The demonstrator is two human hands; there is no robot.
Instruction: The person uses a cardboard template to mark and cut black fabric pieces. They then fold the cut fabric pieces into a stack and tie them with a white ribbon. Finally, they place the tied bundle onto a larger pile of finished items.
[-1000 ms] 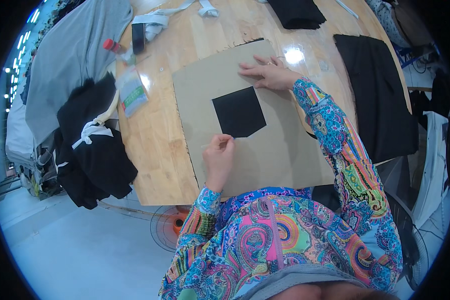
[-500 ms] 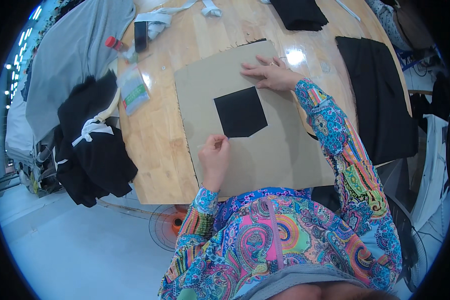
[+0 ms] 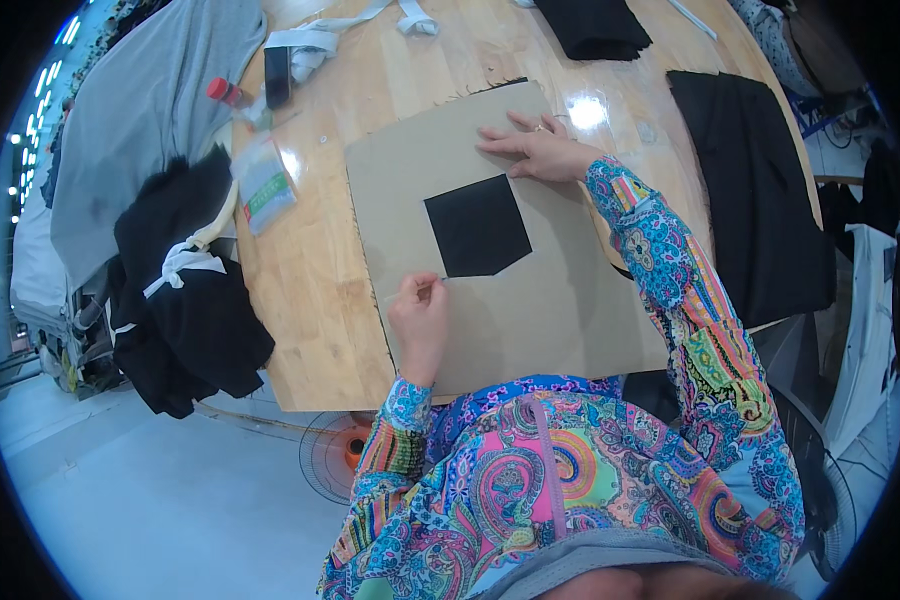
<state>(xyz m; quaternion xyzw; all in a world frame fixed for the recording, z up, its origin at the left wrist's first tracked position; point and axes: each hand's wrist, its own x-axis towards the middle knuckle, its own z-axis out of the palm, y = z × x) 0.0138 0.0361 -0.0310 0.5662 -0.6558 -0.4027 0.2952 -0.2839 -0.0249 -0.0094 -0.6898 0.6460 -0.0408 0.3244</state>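
While the right hand (image 3: 538, 152) lies flat and open on the cardboard (image 3: 530, 300), the left hand (image 3: 420, 315) pinches a thin white stick (image 3: 410, 291) near the black patch (image 3: 477, 225) on the wooden table (image 3: 310, 280) above a grey floor (image 3: 170, 500).

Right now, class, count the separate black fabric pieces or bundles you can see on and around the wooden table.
4. A black pentagon piece on the cardboard template; a folded piece at the far edge; a large piece on the right; a tied bundle off the left edge. More may lie outside view.
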